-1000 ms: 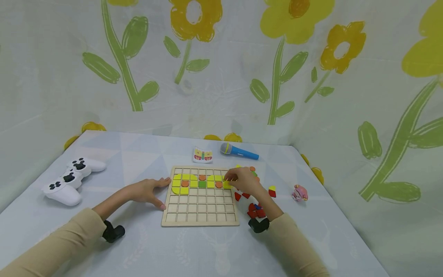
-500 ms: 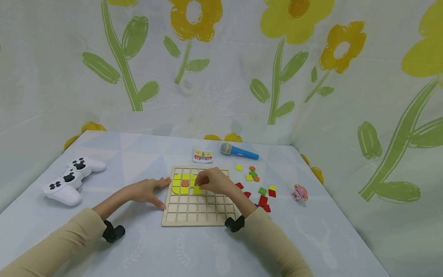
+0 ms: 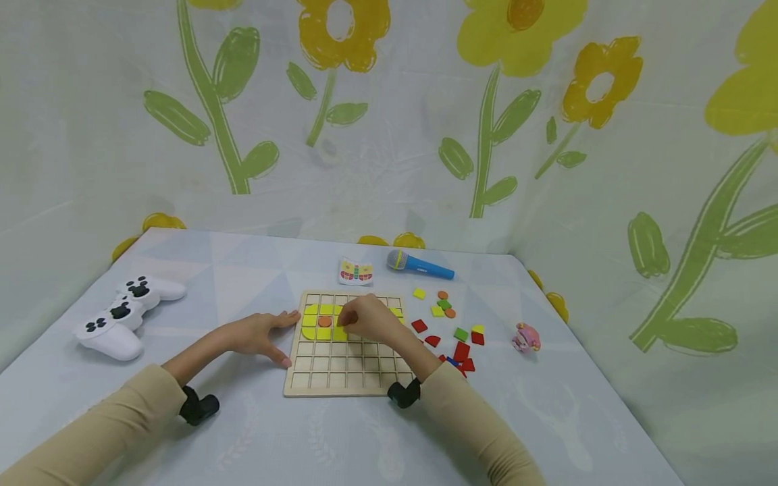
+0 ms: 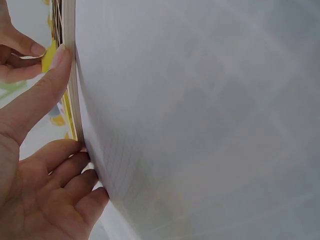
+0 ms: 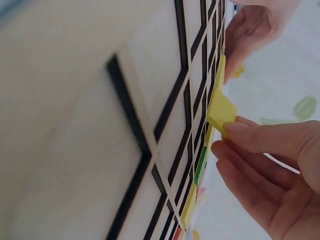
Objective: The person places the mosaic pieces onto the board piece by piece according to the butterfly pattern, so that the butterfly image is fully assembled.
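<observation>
A wooden grid board [image 3: 349, 379] lies flat on the table, with yellow, orange and green tiles set in its upper rows. My right hand [image 3: 372, 318] is over the board and pinches a yellow square tile [image 5: 221, 111] between thumb and fingertips. In the right wrist view that tile is tilted against the grid, beside other yellow tiles. At the board's left edge rests my left hand [image 3: 260, 334], fingers spread, thumb near the lower part of that edge. The left wrist view shows its thumb and fingertips touching the board's side. My right hand hides part of the tile rows.
Right of the board lie several loose tiles, including a red tile [image 3: 462, 352] and a green tile [image 3: 460, 334]. A picture card [image 3: 356, 272] and a blue microphone [image 3: 425, 267] lie behind it. A white game controller [image 3: 124, 314] is at left, a pink toy [image 3: 526, 338] at right.
My right hand has moved left from the board's right side to its middle-left, with a yellow tile, and has come slightly further left and lower onto the grid. My left hand has stayed put.
</observation>
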{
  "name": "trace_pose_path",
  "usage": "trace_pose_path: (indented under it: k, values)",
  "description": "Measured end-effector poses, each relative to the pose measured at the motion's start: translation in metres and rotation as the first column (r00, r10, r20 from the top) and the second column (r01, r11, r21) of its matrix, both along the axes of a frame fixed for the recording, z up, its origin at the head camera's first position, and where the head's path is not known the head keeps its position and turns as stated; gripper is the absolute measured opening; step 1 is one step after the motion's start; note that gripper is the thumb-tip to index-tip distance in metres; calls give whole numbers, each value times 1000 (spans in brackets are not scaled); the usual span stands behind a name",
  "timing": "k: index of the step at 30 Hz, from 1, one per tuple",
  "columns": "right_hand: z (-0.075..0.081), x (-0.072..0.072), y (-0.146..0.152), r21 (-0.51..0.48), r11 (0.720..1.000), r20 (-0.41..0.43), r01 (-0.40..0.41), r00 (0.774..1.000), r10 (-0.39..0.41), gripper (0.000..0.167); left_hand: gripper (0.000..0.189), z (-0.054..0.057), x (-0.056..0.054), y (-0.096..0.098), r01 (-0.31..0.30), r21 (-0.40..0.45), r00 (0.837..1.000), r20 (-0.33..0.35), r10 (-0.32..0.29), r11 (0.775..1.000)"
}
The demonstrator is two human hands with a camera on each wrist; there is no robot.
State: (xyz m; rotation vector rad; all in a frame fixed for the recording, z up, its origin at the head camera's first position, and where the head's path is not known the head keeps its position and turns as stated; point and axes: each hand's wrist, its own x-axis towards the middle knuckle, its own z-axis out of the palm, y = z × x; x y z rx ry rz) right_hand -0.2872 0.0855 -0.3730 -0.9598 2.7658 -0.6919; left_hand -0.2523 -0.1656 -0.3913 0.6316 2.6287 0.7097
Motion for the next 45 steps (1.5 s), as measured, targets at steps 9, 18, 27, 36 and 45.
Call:
trace_pose_path:
  k: [9,18,27,36,45]
  values:
    - [0,5,2,84,996,-19,0,1000,2,17,103,3,2,0,-1,-8,1000,-2,1,1000]
    - [2,6,10,90,996,-20,-30,999,32,17,104,0,-1,0,-6,7,1000,12,6,1000]
    - [-1,10,38,38,999,-1,25,1000,-25,20,105,-4,-2,0,-17,15,1000,21,17,1000]
    - [4,9,86,22,993,-39,117,992,-116,19,105,-5,-2,0,-19,13,1000,21,19,1000]
    - [12,-2,131,85,984,-33,154,988,-152,26,105,-4,-2,0,-25,19,999,21,24,1000]
